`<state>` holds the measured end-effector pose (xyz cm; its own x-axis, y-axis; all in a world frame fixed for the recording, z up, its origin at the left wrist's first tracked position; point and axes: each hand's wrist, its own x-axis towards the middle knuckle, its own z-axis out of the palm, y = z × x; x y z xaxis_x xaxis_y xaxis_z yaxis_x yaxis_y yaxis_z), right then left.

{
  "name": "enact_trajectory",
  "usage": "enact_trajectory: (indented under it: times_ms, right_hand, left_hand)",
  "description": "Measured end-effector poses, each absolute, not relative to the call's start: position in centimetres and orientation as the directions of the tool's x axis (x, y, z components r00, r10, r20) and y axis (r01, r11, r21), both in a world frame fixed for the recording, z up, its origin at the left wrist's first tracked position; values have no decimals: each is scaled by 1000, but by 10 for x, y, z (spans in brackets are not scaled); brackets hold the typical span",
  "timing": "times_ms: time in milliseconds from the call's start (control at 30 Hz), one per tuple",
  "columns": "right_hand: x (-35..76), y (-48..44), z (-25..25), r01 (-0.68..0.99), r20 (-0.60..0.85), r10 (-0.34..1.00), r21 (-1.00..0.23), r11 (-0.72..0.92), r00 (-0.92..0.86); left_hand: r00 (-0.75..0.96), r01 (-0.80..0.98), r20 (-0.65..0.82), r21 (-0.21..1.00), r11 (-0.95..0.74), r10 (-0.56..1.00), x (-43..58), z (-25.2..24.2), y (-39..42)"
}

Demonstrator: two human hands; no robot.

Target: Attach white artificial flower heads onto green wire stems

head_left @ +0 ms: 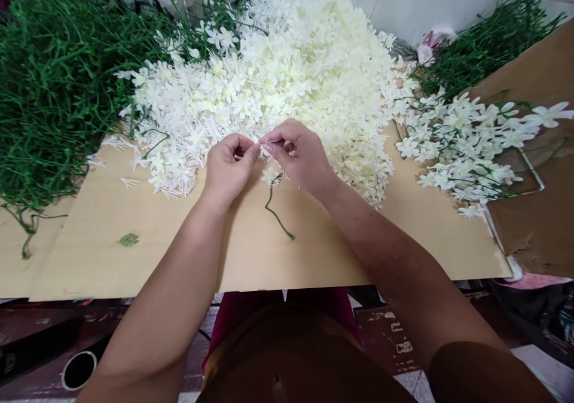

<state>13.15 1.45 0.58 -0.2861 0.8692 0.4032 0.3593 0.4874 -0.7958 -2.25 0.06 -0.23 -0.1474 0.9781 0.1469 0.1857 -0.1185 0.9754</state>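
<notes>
My left hand (228,167) and my right hand (302,158) meet at the front edge of a flower heap, fingertips almost touching. Both are closed in a pinch on a small white flower part (263,144), mostly hidden by the fingers. Just below them, a green plastic stem (272,207) with a white artificial flower (270,176) at its upper end lies on the cardboard (309,253). Behind the hands rises the large heap of loose white and cream artificial flowers (309,74).
Tangled green stems (58,80) pile up at the left, and more stems (497,44) lie at the back right. Stems with white flowers attached (475,134) rest at the right beside a brown cardboard sheet (538,211). A small green scrap (128,240) lies front left.
</notes>
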Motion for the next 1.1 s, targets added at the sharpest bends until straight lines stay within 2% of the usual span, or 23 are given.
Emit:
enact_trajectory:
  times_ms: [167, 467, 633, 733, 867, 967, 1100]
  right_hand:
    - [133, 22, -8, 378, 409, 885, -801, 464, -221]
    - [130, 30, -18, 164, 282, 935, -933, 319, -215]
    - [129, 31, -23, 85, 333, 911, -928, 362, -242]
    - [128, 30, -25, 126, 382, 898, -901, 415, -220]
    - [128, 25, -25, 268, 458, 864, -823, 501, -207]
    - [129, 24, -23, 324, 447, 855, -794, 514, -261]
    - [131, 27, -24, 313, 413, 865, -813, 491, -285]
  left_hand:
    - [-118, 197, 135, 974, -110, 984, -21, 0, 0]
    - [-67, 172, 128, 978, -114, 990, -21, -3, 3]
    - [-51, 185, 130, 976, -118, 990, -23, -6, 6]
    - [-48, 177, 137, 976, -127, 989, -24, -8, 7]
    - [-37, 177, 138, 976, -129, 990, -24, -12, 7]
    - [-44, 156, 130, 980, -122, 990, -25, -12, 7]
    - [-46, 112, 113, 988, -107, 993, -23, -10, 6]
